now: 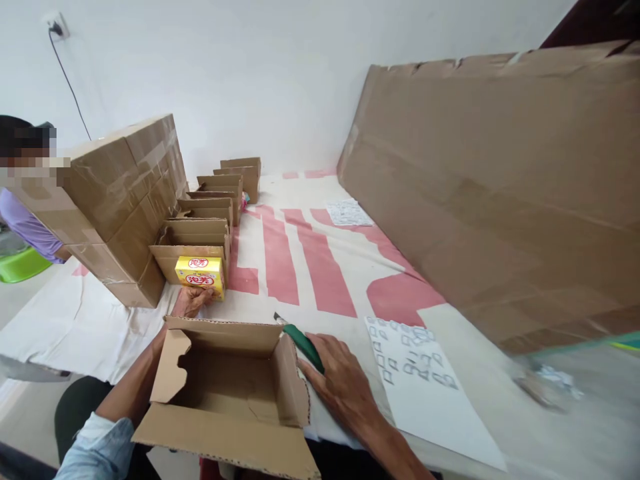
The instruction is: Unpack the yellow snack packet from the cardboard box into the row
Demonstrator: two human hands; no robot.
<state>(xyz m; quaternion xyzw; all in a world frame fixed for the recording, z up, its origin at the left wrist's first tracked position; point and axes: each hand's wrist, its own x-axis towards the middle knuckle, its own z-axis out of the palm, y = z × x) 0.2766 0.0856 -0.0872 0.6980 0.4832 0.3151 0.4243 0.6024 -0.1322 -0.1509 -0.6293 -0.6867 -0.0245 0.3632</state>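
Note:
An open, empty cardboard box [225,373] lies in front of me, its flaps spread. Beyond its far edge, my left hand [194,301] is closed at the lower edge of a small yellow box [200,273] with red and white lettering. That yellow box leans against the nearest of several small cardboard boxes [190,233]. At the right side of the open box, my right hand [333,373] is wrapped around a green utility knife [303,347]. Its tip points forward and to the left, above the tablecloth.
Taped cartons [125,200] are stacked at left, beside a person in a purple sleeve [30,223]. A large cardboard panel [490,193] stands at right. A paper with drawn marks [435,407] and another sheet [349,212] lie on the red-and-white cloth [280,253].

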